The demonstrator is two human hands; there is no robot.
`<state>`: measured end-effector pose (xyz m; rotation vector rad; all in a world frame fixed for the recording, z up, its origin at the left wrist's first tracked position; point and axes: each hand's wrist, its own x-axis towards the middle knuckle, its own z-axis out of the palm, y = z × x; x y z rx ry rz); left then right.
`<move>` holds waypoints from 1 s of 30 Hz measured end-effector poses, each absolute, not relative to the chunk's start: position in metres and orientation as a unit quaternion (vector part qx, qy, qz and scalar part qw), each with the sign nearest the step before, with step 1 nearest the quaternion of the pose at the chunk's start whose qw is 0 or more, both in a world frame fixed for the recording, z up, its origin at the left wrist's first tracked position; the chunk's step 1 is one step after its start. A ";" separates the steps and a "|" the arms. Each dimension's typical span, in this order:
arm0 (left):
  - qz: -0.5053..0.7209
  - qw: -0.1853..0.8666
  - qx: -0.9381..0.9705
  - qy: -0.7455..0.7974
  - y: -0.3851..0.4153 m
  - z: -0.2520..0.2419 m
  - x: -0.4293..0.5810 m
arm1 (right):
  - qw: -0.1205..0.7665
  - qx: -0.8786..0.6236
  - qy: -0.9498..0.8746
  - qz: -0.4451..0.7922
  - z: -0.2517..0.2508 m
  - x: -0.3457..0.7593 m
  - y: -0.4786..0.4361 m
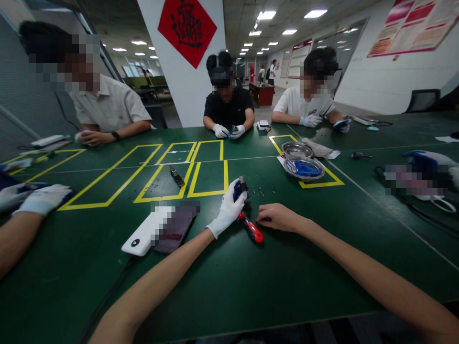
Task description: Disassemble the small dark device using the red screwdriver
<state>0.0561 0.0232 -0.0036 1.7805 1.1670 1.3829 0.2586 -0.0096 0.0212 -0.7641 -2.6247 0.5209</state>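
Note:
My left hand (231, 205), in a white glove with blue on the palm side, is closed around a small dark device (243, 184) with a metallic top; its kind is unclear. Beneath that hand, a screwdriver (252, 229) with a red and black handle lies on the table. My right hand (278, 216) is bare and rests on the table just right of the screwdriver. Its fingers are pinched, with something small and dark at their tips that I cannot make out. Several tiny screws or parts (261, 191) lie scattered beyond my hands.
Yellow tape (207, 194) marks boxes on the green table (229, 291); one holds a dark, narrow part (176, 176). A white power bank (145, 234) and a phone (175, 227) lie left. Metal bowls (304, 176) stand at right. Several people work around the table.

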 end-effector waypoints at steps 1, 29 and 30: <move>0.522 0.297 0.669 0.439 0.023 -0.004 0.056 | 0.190 -0.275 -0.926 0.174 0.020 0.257 -0.010; 0.499 0.337 0.679 0.419 0.023 -0.004 0.057 | 0.555 -0.381 -0.618 0.405 -0.004 0.223 0.044; 0.499 0.338 0.679 0.420 0.023 -0.004 0.057 | 0.553 -0.383 -0.620 0.404 -0.003 0.224 0.043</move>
